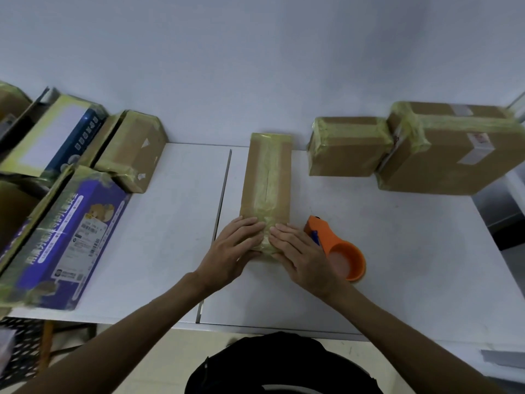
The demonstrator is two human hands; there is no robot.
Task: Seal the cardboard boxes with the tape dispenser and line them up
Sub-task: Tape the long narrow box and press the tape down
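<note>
— So, what sort of grip is there on the long box [267,177]?

— Hardly a grip at all. The left hand [235,247] and the right hand [298,253] both lie flat on its near end. The fingers are straight and close together, pressing down on the yellowish tape there. Nothing is curled round anything, and the fingertips of the two hands nearly meet over the middle strip.

— And which way does the box run?

— Its long axis goes straight away from the person, near end under the palms, far end pointing at the wall. It lies flat near the middle of the white surface [397,251], with a band of tape along its top from end to end.

— Where is the tape dispenser [338,251]?

— The orange one lies on the surface just to the right of the right hand, not held. Whether the wrist brushes it I cannot tell.

— Any other boxes?

— At the back right, a small taped box [346,149] sits against a large taped box [449,157]. On the left, a blue printed box [71,237] lies among several more taped ones.
</note>
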